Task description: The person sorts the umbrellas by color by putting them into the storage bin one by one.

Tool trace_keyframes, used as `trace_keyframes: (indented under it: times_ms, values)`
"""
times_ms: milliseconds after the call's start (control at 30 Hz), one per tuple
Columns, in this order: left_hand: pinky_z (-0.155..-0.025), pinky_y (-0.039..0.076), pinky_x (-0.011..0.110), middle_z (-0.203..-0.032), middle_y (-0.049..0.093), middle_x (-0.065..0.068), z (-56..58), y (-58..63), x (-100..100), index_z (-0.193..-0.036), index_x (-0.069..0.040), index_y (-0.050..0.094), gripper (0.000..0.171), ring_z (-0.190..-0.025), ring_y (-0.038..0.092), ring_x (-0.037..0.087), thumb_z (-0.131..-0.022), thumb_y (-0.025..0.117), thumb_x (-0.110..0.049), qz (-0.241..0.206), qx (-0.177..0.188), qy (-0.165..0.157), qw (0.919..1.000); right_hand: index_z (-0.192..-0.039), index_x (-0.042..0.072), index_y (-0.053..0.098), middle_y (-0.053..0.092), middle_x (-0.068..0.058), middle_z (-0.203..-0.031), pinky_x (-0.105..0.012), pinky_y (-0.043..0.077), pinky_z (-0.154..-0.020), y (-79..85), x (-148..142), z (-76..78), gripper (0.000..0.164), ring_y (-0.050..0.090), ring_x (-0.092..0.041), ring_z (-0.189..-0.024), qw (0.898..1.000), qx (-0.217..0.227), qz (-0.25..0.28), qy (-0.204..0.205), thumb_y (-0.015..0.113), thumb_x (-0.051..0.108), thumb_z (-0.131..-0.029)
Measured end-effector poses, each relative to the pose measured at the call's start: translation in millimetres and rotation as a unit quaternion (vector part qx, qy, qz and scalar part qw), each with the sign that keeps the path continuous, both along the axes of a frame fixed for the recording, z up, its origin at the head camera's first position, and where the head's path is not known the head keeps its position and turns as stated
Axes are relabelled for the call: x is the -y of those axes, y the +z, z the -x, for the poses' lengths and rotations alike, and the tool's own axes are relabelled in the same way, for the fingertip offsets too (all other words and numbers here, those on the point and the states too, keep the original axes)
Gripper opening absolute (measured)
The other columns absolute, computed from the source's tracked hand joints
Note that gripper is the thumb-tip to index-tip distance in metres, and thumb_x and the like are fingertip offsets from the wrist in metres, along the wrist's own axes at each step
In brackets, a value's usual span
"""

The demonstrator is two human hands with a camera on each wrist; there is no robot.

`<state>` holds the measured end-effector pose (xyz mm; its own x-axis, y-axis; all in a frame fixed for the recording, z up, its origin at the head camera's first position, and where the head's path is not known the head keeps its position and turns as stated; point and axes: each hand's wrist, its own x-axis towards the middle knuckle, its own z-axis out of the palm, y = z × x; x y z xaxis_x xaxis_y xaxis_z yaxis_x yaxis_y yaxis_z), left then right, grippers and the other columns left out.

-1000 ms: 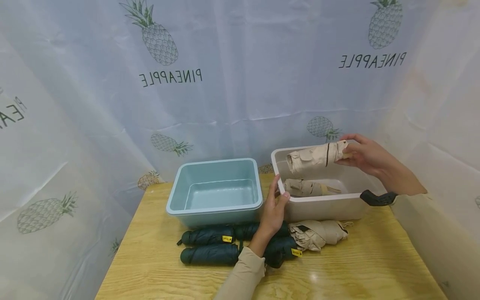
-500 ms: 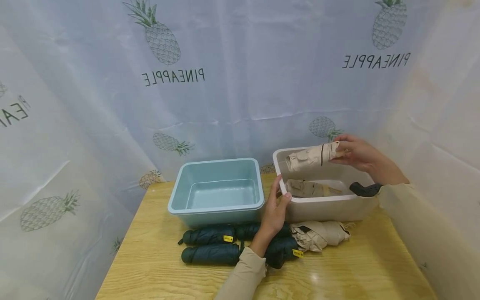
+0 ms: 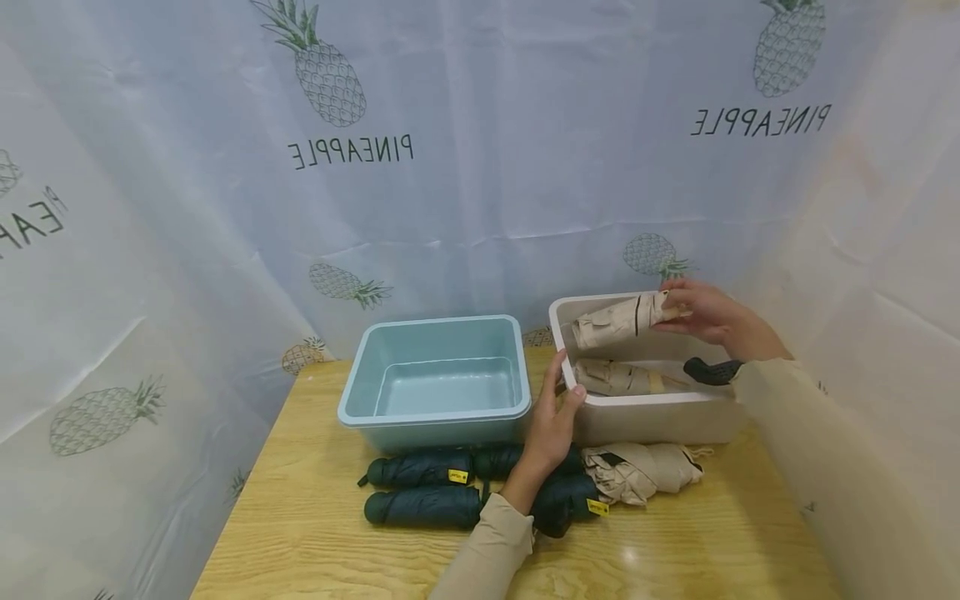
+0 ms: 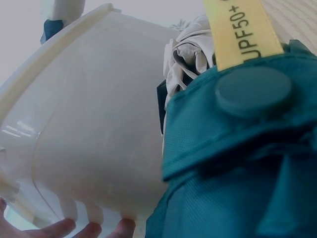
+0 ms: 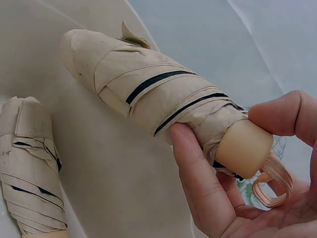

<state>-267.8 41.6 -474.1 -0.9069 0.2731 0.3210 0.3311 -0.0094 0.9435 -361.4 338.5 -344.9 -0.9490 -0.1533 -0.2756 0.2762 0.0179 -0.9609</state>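
Note:
My right hand grips a folded beige umbrella near its handle end, over the beige bin. In the right wrist view, thumb and fingers close around the umbrella's pale handle, which has a looped strap. The umbrella tilts, its far end lower and to the left. A second folded beige umbrella lies inside the bin. My left hand holds the bin's front left corner, thumb over the rim; the left wrist view shows fingertips against the outer wall.
A light blue bin stands to the left. Several dark green folded umbrellas lie in front of the bins, partly behind my left arm. A loosely wrapped beige umbrella lies before the beige bin. A pineapple-print curtain hangs behind the wooden table.
My right hand has moved left and slightly down, carrying the beige umbrella a little lower over the bin. The left hand keeps its place on the corner. The head view has shifted slightly.

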Motion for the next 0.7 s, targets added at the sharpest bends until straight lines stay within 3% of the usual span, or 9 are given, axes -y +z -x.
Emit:
trace_keyframes:
  times_ms: [267, 467, 700]
  values:
    - [-0.115, 0.039, 0.054, -0.166, 0.032, -0.001, -0.9, 0.9, 0, -0.159, -0.049, 0.022, 0.058, -0.148, 0.038, 0.025, -0.107, 0.046, -0.042, 0.005, 0.0, 0.003, 1.0, -0.122, 0.017, 0.042, 0.026, -0.007, -0.132, -0.032, 0.058, -0.095, -8.6, 2, 4.2, 0.028, 0.054, -0.013, -0.102, 1.0, 0.018, 0.007, 0.015, 0.047, 0.0, -0.101]
    - [-0.114, 0.039, 0.054, -0.166, 0.031, -0.001, -1.5, 1.3, 0, -0.159, -0.049, 0.021, 0.058, -0.149, 0.037, 0.025, -0.107, 0.046, -0.043, 0.007, 0.0, 0.004, 1.0, -0.12, 0.018, 0.042, 0.029, -0.009, -0.127, -0.033, 0.058, -0.094, -14.8, 1, 8.2, 0.028, 0.054, -0.014, -0.1, 1.0, 0.022, -0.005, 0.021, 0.045, -0.002, -0.1]
    - [-0.116, 0.037, 0.054, -0.167, 0.029, -0.002, -1.3, 1.8, -1, -0.159, -0.048, 0.022, 0.058, -0.151, 0.034, 0.025, -0.107, 0.046, -0.043, 0.004, -0.002, 0.002, 1.0, -0.133, 0.01, 0.037, 0.029, -0.01, -0.13, -0.033, 0.058, -0.094, -18.7, 2, 11.9, 0.039, 0.053, -0.013, -0.101, 0.998, 0.024, -0.039, 0.038, 0.046, -0.004, -0.097]
